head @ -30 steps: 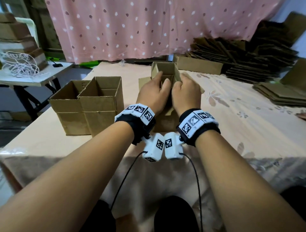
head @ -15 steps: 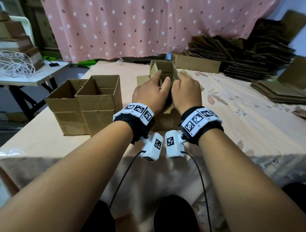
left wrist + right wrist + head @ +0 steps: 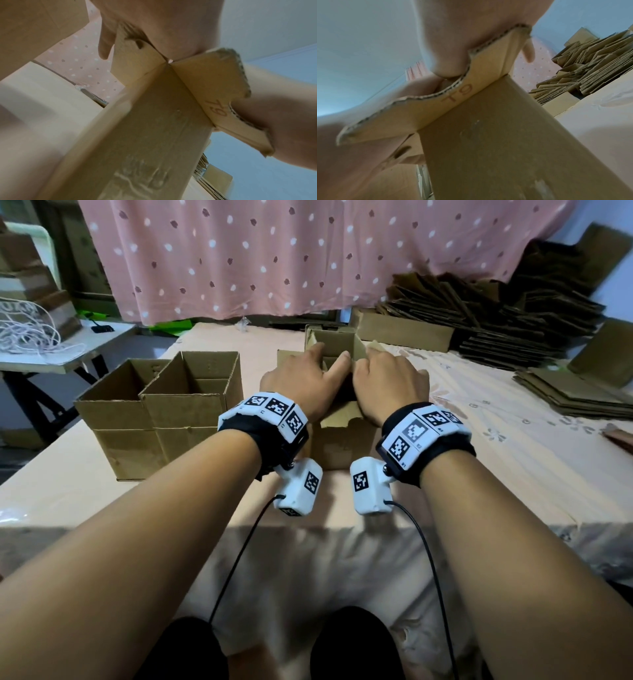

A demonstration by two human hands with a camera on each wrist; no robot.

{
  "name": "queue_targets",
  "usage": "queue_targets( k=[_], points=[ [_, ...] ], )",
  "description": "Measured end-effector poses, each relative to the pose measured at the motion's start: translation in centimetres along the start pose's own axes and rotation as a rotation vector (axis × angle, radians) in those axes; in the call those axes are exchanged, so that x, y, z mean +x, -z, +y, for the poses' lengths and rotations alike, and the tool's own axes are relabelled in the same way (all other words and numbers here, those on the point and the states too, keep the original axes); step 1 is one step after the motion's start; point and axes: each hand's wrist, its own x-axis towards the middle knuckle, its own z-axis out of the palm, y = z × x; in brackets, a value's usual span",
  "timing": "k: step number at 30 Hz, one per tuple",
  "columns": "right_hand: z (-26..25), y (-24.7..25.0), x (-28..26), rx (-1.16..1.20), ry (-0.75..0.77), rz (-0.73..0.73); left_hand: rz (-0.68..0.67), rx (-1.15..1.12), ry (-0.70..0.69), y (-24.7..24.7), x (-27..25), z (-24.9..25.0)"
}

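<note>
At the counter's [image 3: 496, 474] middle, the box [image 3: 342, 446] is standing upright, open end up, right of two other boxes [image 3: 164, 412]. The left hand [image 3: 301, 381] and right hand [image 3: 390, 381] are working close together, each curling fingers over a side flap while the palms are bearing on the near flap. Pressing evenly along the creases and keeping the walls square is likely what matters here.
</note>
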Motion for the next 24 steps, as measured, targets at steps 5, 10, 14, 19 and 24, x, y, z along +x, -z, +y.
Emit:
queue_targets(
  k=[5, 10, 14, 19, 24],
  points=[
    [0.02, -0.06, 0.63, 0.039, -0.027, -0.017, -0.004, -0.047, 0.037, -0.31, 0.39, -0.03],
    [0.59, -0.45, 0.85, 0.078, -0.056, -0.008, 0.017, -0.103, 0.046, -0.53, 0.40, -0.13],
    [0.72, -0.42, 0.59, 0.091, -0.054, 0.017, 0.027, -0.168, 0.060, -0.72, 0.25, -0.20],
    [0.54, -0.55, 0.52, 0.079, -0.045, -0.003, 0.011, -0.230, 0.076, -0.54, -0.25, -0.29],
    [0.64, -0.63, 0.73, 0.044, -0.053, -0.024, -0.020, -0.269, 0.074, -0.26, -0.33, -0.40]
  ],
)
